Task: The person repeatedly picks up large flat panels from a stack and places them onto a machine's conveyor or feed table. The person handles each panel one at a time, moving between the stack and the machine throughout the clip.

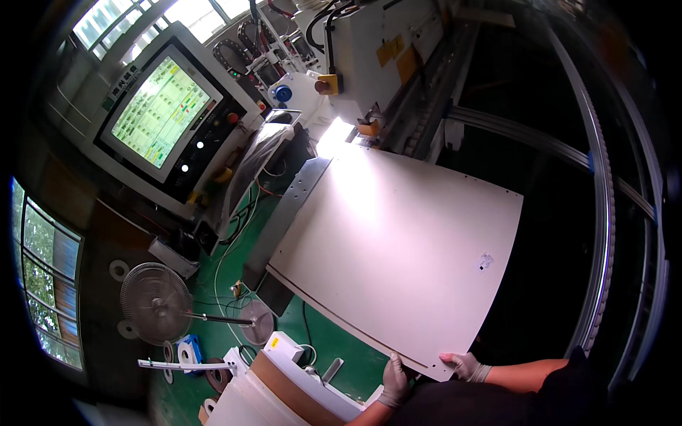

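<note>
A large flat white panel (398,248) with small holes near its edges and a small label (484,261) on its right part stretches out in front of me. Its far left end rests on a grey metal ledge (295,195) of a machine. My left hand (395,381), in a pale glove, is closed at the panel's near edge, its thumb upright against it. My right hand (465,368), gloved with bare fingertips, grips the near right corner, thumb on top. The fingers beneath the panel are hidden.
A control screen (162,110) with buttons stands at upper left. A bright lamp (334,138) glows by the machine (369,60). On the green floor are a standing fan (156,304) and tape rolls (186,353). Another white curved-looking panel (245,401) lies lower left. Metal rails (600,213) run along the right.
</note>
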The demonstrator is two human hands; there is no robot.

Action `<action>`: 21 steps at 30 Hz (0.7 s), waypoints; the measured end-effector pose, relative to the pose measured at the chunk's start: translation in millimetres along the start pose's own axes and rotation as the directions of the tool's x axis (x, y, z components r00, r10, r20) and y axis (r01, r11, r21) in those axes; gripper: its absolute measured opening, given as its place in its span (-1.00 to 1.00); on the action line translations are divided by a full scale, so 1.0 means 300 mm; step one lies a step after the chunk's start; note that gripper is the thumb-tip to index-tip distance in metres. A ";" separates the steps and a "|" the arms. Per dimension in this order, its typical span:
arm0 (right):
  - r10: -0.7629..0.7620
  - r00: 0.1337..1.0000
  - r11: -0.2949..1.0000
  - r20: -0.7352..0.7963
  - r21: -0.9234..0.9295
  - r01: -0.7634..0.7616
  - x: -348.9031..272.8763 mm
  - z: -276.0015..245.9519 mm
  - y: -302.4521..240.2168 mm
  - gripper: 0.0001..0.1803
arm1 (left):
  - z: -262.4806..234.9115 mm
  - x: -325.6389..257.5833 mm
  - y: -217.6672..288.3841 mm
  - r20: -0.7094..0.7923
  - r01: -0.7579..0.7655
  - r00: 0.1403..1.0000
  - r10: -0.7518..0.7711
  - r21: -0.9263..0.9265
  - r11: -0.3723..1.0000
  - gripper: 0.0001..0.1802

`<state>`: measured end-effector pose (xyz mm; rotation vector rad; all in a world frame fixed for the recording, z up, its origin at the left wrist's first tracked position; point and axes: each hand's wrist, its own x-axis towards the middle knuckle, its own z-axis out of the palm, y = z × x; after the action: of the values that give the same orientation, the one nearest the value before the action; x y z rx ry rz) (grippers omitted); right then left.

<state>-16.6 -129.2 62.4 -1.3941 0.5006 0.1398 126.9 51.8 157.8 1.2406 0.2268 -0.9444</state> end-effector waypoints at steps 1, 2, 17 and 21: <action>0.081 0.997 0.994 -0.009 0.072 -0.080 0.018 -0.026 -0.004 -0.69 | 0.037 0.019 0.019 -0.007 -0.018 1.000 0.017 -0.018 1.000 -0.25; 0.091 0.996 0.986 -0.003 0.143 -0.089 0.046 -0.060 0.035 -0.70 | 0.093 0.034 0.058 -0.013 -0.035 0.999 0.034 -0.035 0.999 -0.25; 0.339 0.919 0.698 -0.201 0.709 -0.102 0.349 -0.490 -0.419 -0.57 | 0.521 0.463 0.187 0.141 -0.067 0.988 0.068 -0.011 0.998 -0.18; 0.265 0.889 0.651 -0.373 0.749 0.120 0.486 -0.596 -0.433 -0.64 | 0.504 0.671 0.186 0.297 -0.092 0.954 0.053 0.119 0.989 -0.15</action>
<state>117.1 -354.0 103.2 -0.5409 0.8898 -0.3265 241.1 -177.3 126.4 1.2024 -0.1166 -1.0790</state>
